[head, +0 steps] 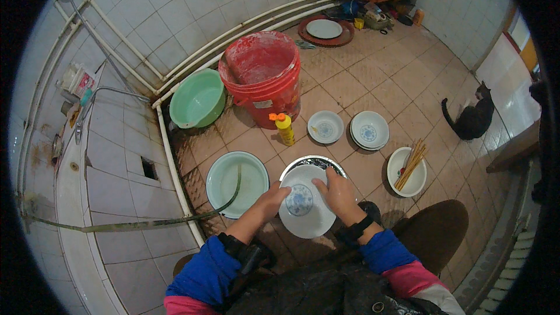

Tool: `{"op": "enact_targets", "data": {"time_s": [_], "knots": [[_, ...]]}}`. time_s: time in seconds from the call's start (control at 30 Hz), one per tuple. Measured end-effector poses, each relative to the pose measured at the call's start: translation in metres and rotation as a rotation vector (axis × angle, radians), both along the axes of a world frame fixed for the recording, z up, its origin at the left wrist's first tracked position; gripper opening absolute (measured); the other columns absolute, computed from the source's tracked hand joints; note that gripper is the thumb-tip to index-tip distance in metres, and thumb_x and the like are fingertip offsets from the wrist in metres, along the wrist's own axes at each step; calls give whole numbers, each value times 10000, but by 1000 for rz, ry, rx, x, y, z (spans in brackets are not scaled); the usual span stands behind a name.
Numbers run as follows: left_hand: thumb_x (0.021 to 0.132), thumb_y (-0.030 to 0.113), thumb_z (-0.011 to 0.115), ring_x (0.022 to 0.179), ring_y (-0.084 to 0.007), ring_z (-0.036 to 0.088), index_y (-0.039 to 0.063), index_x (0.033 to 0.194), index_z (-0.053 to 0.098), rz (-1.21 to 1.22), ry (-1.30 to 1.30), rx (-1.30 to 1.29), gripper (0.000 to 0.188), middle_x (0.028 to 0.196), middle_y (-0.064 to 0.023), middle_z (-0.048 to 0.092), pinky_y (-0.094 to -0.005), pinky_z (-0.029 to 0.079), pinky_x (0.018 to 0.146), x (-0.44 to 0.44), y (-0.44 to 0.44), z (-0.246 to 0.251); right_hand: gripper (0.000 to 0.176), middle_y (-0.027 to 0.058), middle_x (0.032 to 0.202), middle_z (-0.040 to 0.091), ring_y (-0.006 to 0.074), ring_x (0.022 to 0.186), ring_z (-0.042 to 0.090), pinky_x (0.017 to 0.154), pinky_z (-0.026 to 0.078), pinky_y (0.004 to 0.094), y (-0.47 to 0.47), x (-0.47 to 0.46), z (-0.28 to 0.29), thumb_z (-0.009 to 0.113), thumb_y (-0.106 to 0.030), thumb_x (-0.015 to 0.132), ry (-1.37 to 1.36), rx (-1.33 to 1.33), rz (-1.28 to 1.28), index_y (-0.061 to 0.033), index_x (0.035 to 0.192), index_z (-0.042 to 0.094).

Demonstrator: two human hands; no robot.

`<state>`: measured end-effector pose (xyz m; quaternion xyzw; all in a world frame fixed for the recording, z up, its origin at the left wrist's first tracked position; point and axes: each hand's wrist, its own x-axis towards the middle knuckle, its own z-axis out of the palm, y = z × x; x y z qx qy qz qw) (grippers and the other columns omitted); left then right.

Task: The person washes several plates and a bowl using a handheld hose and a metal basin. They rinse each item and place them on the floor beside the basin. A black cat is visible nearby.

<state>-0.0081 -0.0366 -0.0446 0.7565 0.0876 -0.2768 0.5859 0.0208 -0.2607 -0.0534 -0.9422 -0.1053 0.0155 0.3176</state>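
Between both hands is a white ceramic bowl [321, 223] with a blue floral medallion, its inside facing up towards me. My left hand [273, 199] grips its left rim, the thumb over the edge. My right hand [336, 190] holds the upper right rim. Beneath and beyond the bowl shows the rim of a metal basin [311, 159], mostly hidden. Left of it, a pale green enamel basin [214, 183] holds the end of a hose [153, 224]. A yellow squeeze bottle [285, 132] with an orange cap stands just beyond the metal basin.
Patterned bowls [325, 127] and a small bowl stack [369, 130] sit on the tiled floor, near a white bowl [393, 183] of chopsticks [411, 164]. A red bucket [267, 100] and a green plastic basin [199, 100] stand behind. At right sits a cat [474, 116].
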Motion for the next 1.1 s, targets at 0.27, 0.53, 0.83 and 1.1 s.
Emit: {"op": "enact_targets", "data": {"time_s": [0.27,0.53,0.83,1.1], "knots": [[908,453,414,1149,-330,519,-54,1258,457,-25,-8,10,618,1222,-239,545,-358,375,969,-2,-1,1,325,204,677,613,396,657,616,560,469,488,0,1,4,522,-356,934,-31,86,-26,-49,833,557],[905,433,431,1141,-351,528,-39,1246,458,-86,-59,136,583,1214,-255,545,-370,391,950,2,-5,29,322,206,776,625,388,751,615,644,474,473,-2,1,-10,543,-357,934,98,128,-66,-35,925,564],[758,322,680,923,-400,601,25,1253,475,-175,-715,620,612,1026,-220,595,-450,478,814,-17,-31,75,301,79,1044,636,185,948,622,712,531,338,10,-21,-47,554,-240,952,1201,1145,-225,-46,1182,541],[796,322,662,953,-371,591,6,1280,470,-192,-697,583,609,1100,-209,570,-424,478,823,-11,-24,68,306,77,1081,631,210,896,652,688,557,305,6,-12,-61,591,-210,929,1151,1066,-299,-72,1197,533]]}}
